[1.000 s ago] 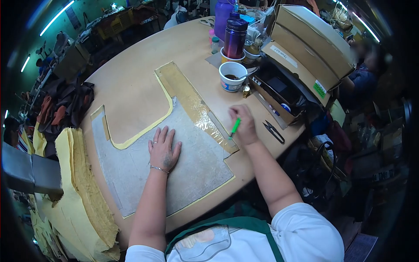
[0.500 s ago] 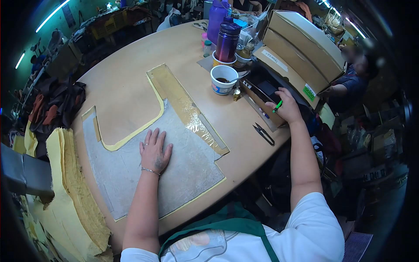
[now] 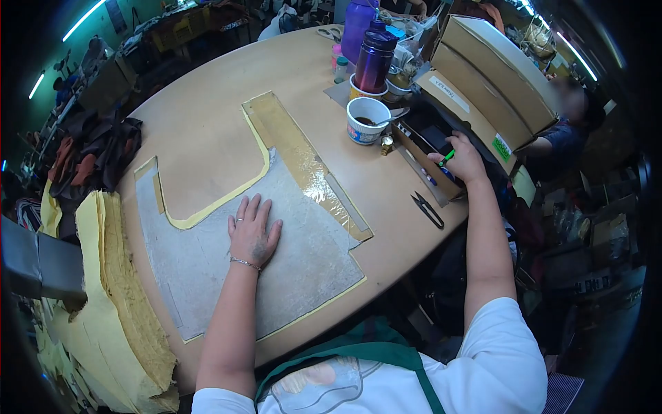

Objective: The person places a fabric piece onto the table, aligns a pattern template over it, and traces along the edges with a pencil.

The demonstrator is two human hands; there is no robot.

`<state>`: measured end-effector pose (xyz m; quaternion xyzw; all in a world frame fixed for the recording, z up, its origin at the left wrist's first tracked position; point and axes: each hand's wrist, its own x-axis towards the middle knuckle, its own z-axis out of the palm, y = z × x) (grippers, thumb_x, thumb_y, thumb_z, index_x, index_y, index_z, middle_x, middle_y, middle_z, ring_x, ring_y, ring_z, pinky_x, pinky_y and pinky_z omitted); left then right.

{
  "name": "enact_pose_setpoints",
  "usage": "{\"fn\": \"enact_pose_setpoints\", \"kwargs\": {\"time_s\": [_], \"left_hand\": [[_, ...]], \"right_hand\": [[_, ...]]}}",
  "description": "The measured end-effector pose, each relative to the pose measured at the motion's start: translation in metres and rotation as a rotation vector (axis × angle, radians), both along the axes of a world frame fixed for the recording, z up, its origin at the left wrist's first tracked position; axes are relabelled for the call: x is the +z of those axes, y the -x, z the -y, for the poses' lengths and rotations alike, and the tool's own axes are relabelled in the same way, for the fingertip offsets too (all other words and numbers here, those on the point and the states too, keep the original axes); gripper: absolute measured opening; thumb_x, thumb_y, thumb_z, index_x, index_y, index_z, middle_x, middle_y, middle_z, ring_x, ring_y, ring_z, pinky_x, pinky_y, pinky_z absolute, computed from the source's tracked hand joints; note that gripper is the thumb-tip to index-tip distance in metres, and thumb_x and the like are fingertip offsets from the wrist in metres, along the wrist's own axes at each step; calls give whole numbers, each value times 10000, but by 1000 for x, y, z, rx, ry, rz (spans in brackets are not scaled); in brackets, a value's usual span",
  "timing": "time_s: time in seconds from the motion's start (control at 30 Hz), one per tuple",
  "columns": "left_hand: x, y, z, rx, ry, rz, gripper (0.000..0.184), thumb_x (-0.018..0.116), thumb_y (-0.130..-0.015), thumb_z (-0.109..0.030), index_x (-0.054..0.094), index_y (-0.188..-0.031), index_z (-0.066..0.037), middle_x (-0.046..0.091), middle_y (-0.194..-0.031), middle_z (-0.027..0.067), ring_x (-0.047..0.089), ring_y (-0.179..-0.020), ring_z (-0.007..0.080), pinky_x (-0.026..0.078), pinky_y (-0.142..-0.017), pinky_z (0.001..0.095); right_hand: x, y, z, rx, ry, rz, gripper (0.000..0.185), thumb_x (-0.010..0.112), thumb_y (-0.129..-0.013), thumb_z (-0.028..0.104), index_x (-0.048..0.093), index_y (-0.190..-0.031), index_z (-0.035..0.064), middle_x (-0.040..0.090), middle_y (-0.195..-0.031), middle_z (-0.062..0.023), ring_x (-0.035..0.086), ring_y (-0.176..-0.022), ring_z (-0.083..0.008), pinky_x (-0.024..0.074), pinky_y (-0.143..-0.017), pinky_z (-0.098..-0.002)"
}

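Observation:
My left hand (image 3: 252, 234) lies flat, fingers stretched out, on a large grey pattern template (image 3: 303, 255). The template has a clear-taped tan strip (image 3: 296, 148) and rests on a yellow sheet (image 3: 207, 219) whose edge shows around it. My right hand (image 3: 465, 160) has its fingers curled round a green pen (image 3: 448, 157). It is over the near end of an open long box (image 3: 417, 153) with dark items inside. Thread snips (image 3: 427, 210) lie on the table close to that box.
A white cup (image 3: 367, 131) with dark liquid and a purple bottle (image 3: 376, 62) stand at the back right. Cardboard boxes (image 3: 483, 83) are stacked beyond. A person (image 3: 572, 117) is on the right. Yellow sheets (image 3: 103, 255) and dark leather pieces (image 3: 96, 152) lie at left.
My right hand has turned with the green pen, whose tip now points up and right instead of down. The whole view has shifted slightly; my left hand stays on the template.

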<state>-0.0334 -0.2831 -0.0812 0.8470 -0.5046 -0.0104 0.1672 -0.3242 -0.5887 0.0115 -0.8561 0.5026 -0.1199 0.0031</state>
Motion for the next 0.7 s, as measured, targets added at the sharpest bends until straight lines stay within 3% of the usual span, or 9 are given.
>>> {"fn": "enact_pose_setpoints", "kwargs": {"time_s": [0.4,0.5,0.6,0.7], "left_hand": [[-3,-1,-1,-5,11,-1,462,548,-774,-328,474,-1192,-146,372,-1311,74,275,-1254,280,228,-954,568],[-3,-1,0,-5,14,-4,459,547,-774,-328,476,-1191,-148,373,-1310,73,277,-1253,280,228,-954,568],[-2,-1,-1,-6,12,-6,457,544,-775,-329,478,-1190,-149,372,-1311,74,277,-1253,281,227,-954,569],[-1,-1,0,-1,8,-8,452,530,-782,-348,484,-1185,-149,368,-1315,69,277,-1253,275,217,-967,561]], "right_hand": [[2,-6,-1,-9,-28,-54,685,718,-589,486,566,-1042,-5,435,-1236,-186,467,-1099,-311,386,-913,-357],[7,-2,-2,24,-14,144,656,710,-619,463,555,-1058,0,466,-1200,-187,472,-1090,-315,389,-909,-359],[-9,15,-6,73,180,276,704,708,-603,486,544,-1078,-7,470,-1184,-197,476,-1077,-331,389,-907,-372],[-12,22,-42,110,217,379,657,721,-624,419,539,-1071,-28,490,-1154,-197,483,-1073,-325,404,-889,-357]]}}
